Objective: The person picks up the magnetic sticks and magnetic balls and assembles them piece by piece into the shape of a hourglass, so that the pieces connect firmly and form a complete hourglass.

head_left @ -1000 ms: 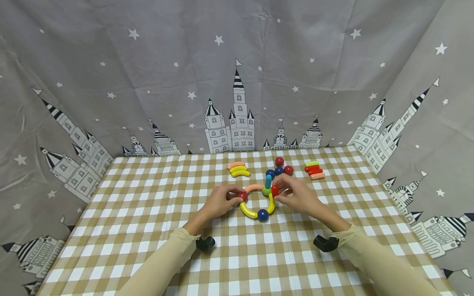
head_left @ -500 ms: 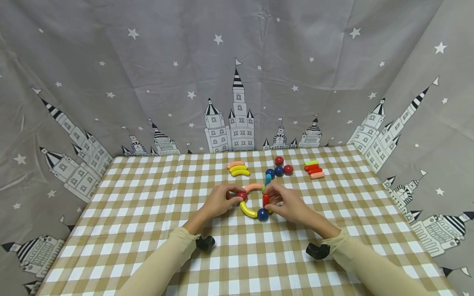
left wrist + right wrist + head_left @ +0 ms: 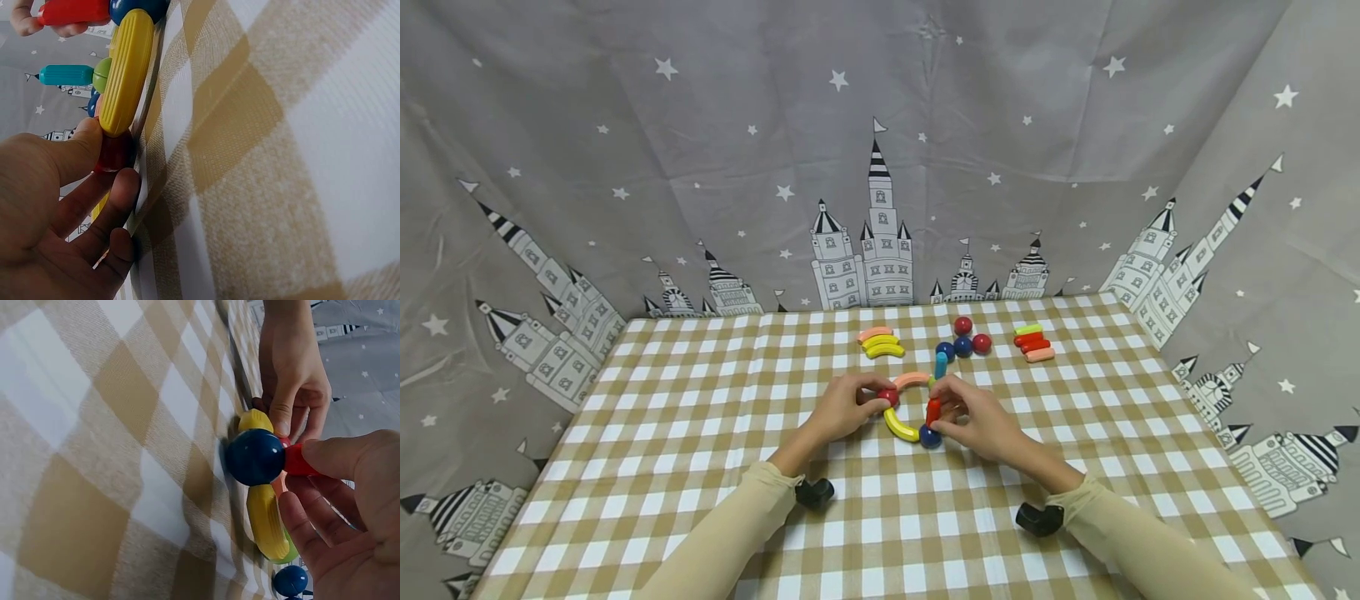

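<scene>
A red rod (image 3: 933,412) upright on the navy ball (image 3: 930,437).
Just above the navy ball, the right hand (image 3: 979,417) pinches the rod, thumb and fingertips parted only by its width. To the ball's left, past the curved yellow rod (image 3: 900,427), the left hand (image 3: 847,407) grips a dark red ball (image 3: 890,397) between thumb and bent fingers.

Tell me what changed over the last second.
The right hand carried the red stick from beside the green ball onto the near blue ball, nearer and slightly left, and still grips it. The left hand still holds the red ball; the teal stick stays upright.
</scene>
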`<state>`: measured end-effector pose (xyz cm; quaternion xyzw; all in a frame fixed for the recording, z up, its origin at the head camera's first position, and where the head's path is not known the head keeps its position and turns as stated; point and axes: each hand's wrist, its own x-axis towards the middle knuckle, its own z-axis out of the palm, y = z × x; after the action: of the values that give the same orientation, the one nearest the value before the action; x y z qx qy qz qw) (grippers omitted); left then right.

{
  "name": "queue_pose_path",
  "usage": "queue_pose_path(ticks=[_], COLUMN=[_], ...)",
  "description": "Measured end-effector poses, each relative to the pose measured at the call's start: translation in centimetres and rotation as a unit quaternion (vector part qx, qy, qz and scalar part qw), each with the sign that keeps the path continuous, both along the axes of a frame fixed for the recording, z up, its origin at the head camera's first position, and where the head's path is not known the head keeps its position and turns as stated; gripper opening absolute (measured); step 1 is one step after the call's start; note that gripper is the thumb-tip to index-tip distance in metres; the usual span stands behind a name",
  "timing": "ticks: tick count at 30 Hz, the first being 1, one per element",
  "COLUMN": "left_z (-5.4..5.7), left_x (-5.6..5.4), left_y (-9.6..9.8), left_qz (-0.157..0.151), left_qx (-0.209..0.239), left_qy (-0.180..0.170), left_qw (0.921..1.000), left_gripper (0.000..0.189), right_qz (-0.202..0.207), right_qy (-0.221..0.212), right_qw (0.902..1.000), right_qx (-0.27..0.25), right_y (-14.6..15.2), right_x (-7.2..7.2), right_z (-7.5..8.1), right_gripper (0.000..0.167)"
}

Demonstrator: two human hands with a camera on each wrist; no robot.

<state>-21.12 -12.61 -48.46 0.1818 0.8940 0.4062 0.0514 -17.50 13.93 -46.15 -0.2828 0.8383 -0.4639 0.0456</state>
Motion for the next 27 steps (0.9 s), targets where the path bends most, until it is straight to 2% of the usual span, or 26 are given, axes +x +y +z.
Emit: queue_pose_path(ticks=[9,22,27], left_z=[-0.09,-0.01,0.23], left_x=[-0.08,-0.13,0.12], left_y=[0.03,0.04,-0.24], left_qz=[-0.001,-0.008,-0.022], left_qx=[0.003,0.004,0.001], left_qy=[0.007,0.002,0.016], left_qw=[1.0,1.0,0.9996], left_gripper=[0.022,0.021,0.019], right_qz=[0.001,-0.03,-0.039], right_qy=[0.015,0.001,0.001], right_qw=[0.9995,0.9995,0.9992], right_qx=[-0.029,-0.01,-0.007], right_y=[-0.07,0.14,0.55], right_x=[0.35,0.56,0.28], right_z=[-0.68,-0.93,-1.02], right_gripper=[0.038,0.035,0.034])
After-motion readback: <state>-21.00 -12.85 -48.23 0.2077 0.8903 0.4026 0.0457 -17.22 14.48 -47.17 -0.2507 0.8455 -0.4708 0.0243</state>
